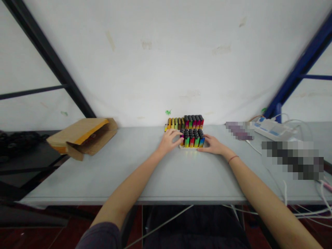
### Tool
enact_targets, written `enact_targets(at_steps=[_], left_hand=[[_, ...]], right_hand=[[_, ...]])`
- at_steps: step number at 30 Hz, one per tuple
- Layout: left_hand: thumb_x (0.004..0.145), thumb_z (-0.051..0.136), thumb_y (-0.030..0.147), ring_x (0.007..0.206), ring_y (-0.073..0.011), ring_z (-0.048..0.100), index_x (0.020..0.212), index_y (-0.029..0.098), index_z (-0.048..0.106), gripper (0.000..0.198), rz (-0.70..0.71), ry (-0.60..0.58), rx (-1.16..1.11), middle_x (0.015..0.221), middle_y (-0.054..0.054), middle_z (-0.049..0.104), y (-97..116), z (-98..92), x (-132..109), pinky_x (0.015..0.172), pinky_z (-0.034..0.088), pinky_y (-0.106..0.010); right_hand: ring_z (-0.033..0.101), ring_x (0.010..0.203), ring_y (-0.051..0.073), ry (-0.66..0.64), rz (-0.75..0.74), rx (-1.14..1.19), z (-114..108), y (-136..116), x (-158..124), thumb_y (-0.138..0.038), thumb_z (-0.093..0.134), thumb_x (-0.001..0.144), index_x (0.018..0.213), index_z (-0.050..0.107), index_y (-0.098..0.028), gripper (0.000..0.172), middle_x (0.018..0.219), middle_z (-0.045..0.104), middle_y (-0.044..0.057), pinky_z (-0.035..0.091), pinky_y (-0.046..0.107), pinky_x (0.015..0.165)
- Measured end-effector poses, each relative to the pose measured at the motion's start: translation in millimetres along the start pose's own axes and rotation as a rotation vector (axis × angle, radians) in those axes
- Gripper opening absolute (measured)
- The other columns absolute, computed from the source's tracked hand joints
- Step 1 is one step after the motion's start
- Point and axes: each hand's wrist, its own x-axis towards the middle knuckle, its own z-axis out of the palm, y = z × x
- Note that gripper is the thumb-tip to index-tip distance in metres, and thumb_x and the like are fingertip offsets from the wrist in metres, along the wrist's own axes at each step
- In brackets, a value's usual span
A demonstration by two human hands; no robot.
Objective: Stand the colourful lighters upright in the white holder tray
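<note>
A white tray (187, 148) stands on the table, packed with rows of upright lighters (192, 140) with black tops and bright coloured bodies. My left hand (169, 140) is at the tray's left end, thumb and fingers curved against the lighters there. At the opposite end, my right hand (214, 144) grips the right side, its thumb low by the front corner and its other fingers partly hidden behind. Just behind, against the wall, more lighters (194, 121) stand in rows; those on the left (175, 122) are mostly yellow and dark.
An open cardboard box (83, 133) lies on its side at the table's left. To the right are a phone (240, 131) with a cable, a white power strip (272, 128), and a blurred-out object (295, 157). Loose white cables hang over the front right edge. The wall (166, 62) closes the back.
</note>
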Motion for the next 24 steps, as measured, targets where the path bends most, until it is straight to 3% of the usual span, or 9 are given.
enact_targets(at_steps=[4,6,9,11,13,18,21,24], left_hand=[[0.103,0.040,0.021,0.133,-0.0305,0.061,0.136,0.015,0.068,0.044,-0.247,0.094,0.270,0.139,-0.019,0.071,-21,-8.5,7,0.120,0.042,-0.048],[0.103,0.040,0.019,0.144,-0.0331,0.054,0.150,0.013,0.059,0.052,-0.354,0.011,0.399,0.156,-0.020,0.061,-31,-12.3,8,0.123,0.039,-0.052],[0.105,0.038,0.025,0.155,-0.0346,0.044,0.160,0.017,0.050,0.057,-0.394,-0.168,0.494,0.170,-0.016,0.046,-38,-14.9,7,0.125,0.037,-0.058],[0.106,0.037,0.026,0.155,-0.0330,0.045,0.159,0.020,0.052,0.056,-0.386,-0.231,0.524,0.170,-0.013,0.047,-38,-15.9,6,0.124,0.038,-0.057],[0.105,0.040,0.025,0.148,-0.0315,0.053,0.151,0.021,0.060,0.050,-0.389,-0.240,0.556,0.162,-0.014,0.057,-36,-18.4,7,0.121,0.042,-0.052],[0.106,0.043,0.031,0.122,-0.0324,0.071,0.117,0.015,0.077,0.039,-0.478,-0.146,0.625,0.128,-0.021,0.075,-29,-31.9,7,0.107,0.051,-0.043],[0.107,0.047,0.038,0.121,-0.0323,0.071,0.119,0.013,0.078,0.042,-0.514,-0.136,0.670,0.129,-0.022,0.074,-29,-37.6,5,0.102,0.053,-0.038],[0.106,0.051,0.042,0.119,-0.0320,0.072,0.118,0.010,0.079,0.044,-0.554,-0.200,0.699,0.128,-0.023,0.075,-33,-39.9,6,0.097,0.053,-0.035]], right_hand=[[0.058,0.143,0.047,-0.023,0.009,-0.004,0,1,0,-0.082,0.072,0.081,0.147,0.068,-0.016,0.094,0.155,0.062,0.022,0.044,0.062,0.124],[0.057,0.143,0.047,-0.020,0.010,-0.008,1,2,0,-0.082,0.072,0.080,0.147,0.067,-0.015,0.095,0.155,0.061,0.023,0.044,0.062,0.124],[0.058,0.143,0.046,-0.009,0.002,-0.010,2,4,0,-0.082,0.072,0.080,0.147,0.068,-0.016,0.093,0.155,0.062,0.022,0.045,0.062,0.123],[0.059,0.141,0.046,-0.005,-0.009,-0.010,2,5,0,-0.082,0.071,0.081,0.146,0.069,-0.018,0.092,0.154,0.063,0.021,0.046,0.061,0.122],[0.060,0.141,0.045,-0.003,-0.011,-0.010,2,5,0,-0.083,0.071,0.081,0.146,0.069,-0.018,0.092,0.154,0.063,0.020,0.046,0.061,0.121],[0.058,0.142,0.046,-0.014,0.005,-0.013,1,2,0,-0.081,0.072,0.081,0.148,0.067,-0.015,0.094,0.155,0.061,0.022,0.044,0.059,0.124],[0.058,0.142,0.046,-0.025,0.015,-0.020,1,3,0,-0.082,0.071,0.081,0.148,0.067,-0.013,0.096,0.156,0.060,0.023,0.044,0.060,0.123],[0.059,0.141,0.047,-0.029,0.002,-0.014,1,4,1,-0.084,0.069,0.081,0.148,0.066,-0.011,0.099,0.155,0.060,0.025,0.045,0.060,0.122]])
